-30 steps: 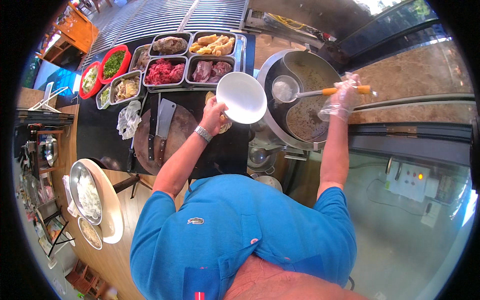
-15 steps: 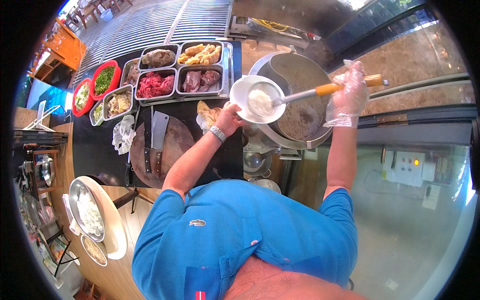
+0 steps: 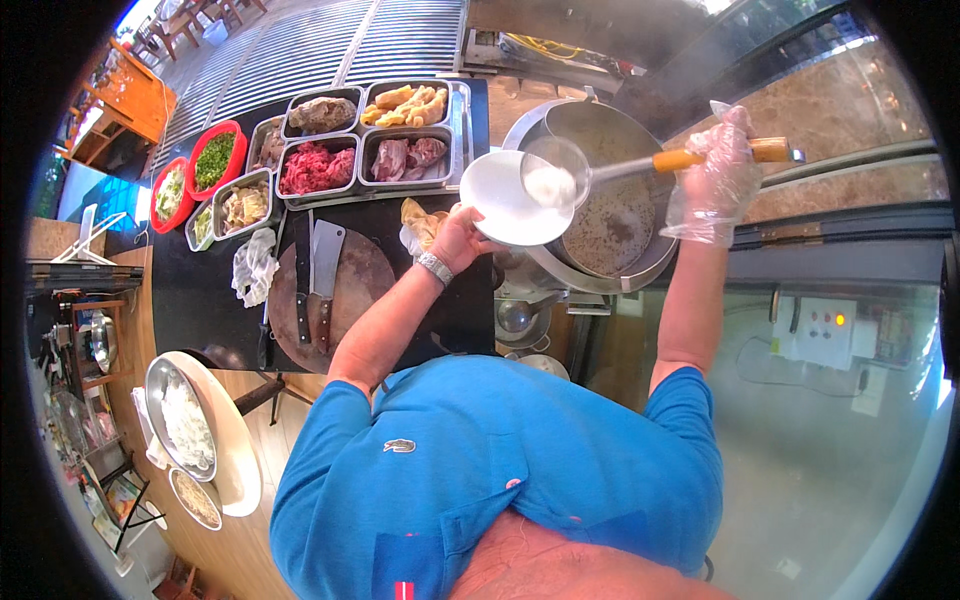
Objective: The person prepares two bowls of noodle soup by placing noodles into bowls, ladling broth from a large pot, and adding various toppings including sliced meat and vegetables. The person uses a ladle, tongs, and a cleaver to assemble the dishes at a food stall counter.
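Observation:
My left hand (image 3: 463,241) grips the near left rim of a white bowl (image 3: 495,195). In my right hand (image 3: 716,182), which wears a clear plastic glove, is the wooden handle of a long-handled strainer (image 3: 631,167). Its round basket overlaps the bowl's right side and holds a white clump (image 3: 549,187) that looks like noodles; whether the basket touches the bowl I cannot tell. Beneath and to the right stands a large round pot (image 3: 643,270), split by a curved inner wall, with cloudy, speckled liquid inside.
Metal trays of meat (image 3: 320,167) and red bowls of chopped greens (image 3: 214,160) line the table's far side. A cleaver (image 3: 323,262) and a knife lie on a round chopping board (image 3: 362,287). White noodles fill an oval tray (image 3: 184,420) at lower left.
The strainer has shifted right and slightly up with the white clump, from over the bowl's middle to its right side. My right hand has moved right with it; the bowl has barely moved.

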The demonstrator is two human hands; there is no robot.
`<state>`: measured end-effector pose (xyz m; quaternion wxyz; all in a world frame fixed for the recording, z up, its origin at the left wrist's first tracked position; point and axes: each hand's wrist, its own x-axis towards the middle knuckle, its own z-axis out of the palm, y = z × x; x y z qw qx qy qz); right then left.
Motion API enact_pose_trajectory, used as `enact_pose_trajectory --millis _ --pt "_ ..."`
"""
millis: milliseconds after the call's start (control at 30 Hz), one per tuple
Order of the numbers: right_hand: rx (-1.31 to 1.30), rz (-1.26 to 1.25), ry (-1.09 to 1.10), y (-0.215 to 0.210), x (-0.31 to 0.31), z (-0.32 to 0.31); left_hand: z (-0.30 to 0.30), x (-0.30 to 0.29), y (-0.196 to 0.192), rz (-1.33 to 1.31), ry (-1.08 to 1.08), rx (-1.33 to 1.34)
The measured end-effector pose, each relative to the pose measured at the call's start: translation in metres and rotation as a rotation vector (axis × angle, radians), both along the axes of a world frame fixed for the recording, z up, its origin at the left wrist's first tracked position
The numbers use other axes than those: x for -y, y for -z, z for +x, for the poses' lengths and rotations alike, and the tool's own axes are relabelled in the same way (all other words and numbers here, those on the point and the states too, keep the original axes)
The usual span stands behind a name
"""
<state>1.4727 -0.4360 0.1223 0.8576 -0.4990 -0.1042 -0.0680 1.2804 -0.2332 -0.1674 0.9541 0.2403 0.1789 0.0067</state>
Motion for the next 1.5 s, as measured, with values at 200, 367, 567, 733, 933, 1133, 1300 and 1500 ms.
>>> enact_pose_trajectory --millis 200,367,567,733,933,1133,1300,1500 --pt "-0.034 -0.118 -0.16 0.03 -0.024 -0.004 0.003 -0.005 -0.013 0.019 -0.012 -0.008" --pt "0.008 -0.238 -0.099 0.035 -0.015 0.0 0.038 0.009 -0.04 0.638 -0.164 -0.233" --pt "0.084 -0.45 0.038 0.063 -0.017 -0.002 0.076 0.02 -0.053 1.772 -0.35 -0.125" --pt "0.194 -0.494 0.053 0.066 -0.014 0.005 0.081 0.036 -0.064 2.011 -0.408 0.098" --pt "0.167 -0.432 0.051 0.043 -0.016 0.006 0.067 0.034 -0.078 2.125 -0.376 0.124" --pt "0.195 -0.579 0.164 -0.027 -0.001 0.019 0.046 0.023 -0.089 1.725 -0.75 0.216" --pt "0.513 -0.606 0.308 -0.044 0.028 0.0 -0.028 0.013 -0.084 1.262 -0.751 -0.01" --pt "0.1 -0.476 0.138 0.054 -0.034 -0.009 -0.116 0.009 -0.085 0.832 -0.495 -0.4"
